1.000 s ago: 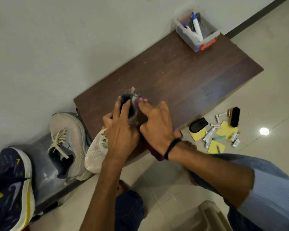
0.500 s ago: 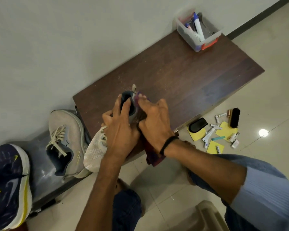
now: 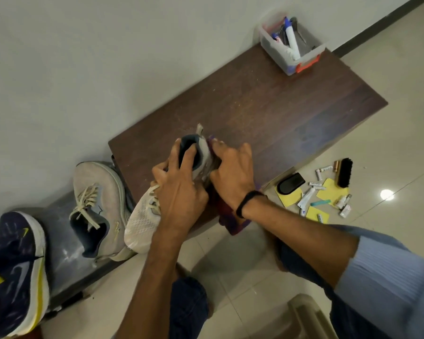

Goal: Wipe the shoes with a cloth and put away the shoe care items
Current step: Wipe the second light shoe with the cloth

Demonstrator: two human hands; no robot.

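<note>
Navy shoe [image 3: 12, 272] with white sole and yellow stripe is seen at far left, cut off by the frame edge. Beside it a pale grey sneaker [image 3: 96, 204] with loose cream laces is set on a low grey shiny surface [image 3: 59, 241]; what that surface is cannot be made out.

The white mesh shoe [image 3: 142, 223] is held at the near left corner of the dark wooden table [image 3: 279, 106], toe hanging off the edge towards the floor, heel raised over the tabletop. Its upper is off-white knit, the collar lining dark blue-grey, with a pull tab standing up at the heel. Its laces and midfoot are mostly covered by the left hand [image 3: 181, 192], which is clamped on the collar, one finger hooked into the opening.

The right hand [image 3: 233, 172] is pressed against the outer heel side, fingers curved over a maroon-purple cloth [image 3: 231, 223]. Most of the cloth is hidden under the palm; a loose end is seen hanging below the wrist, past the table edge. A black wristband [image 3: 249, 201] is worn on that wrist. The sole of the held shoe is not visible.

A clear plastic box [image 3: 274, 51] with markers [image 3: 291, 40] inside is set at the far right corner of the table. On the floor to the right, a black applicator [image 3: 291, 183], yellow sheets [image 3: 333, 192], small tubes [image 3: 306, 200] and a black brush [image 3: 345, 172] are scattered close together; labels are too small to read. A pale blue sleeve [image 3: 387, 285] is cut off at lower right.
</note>
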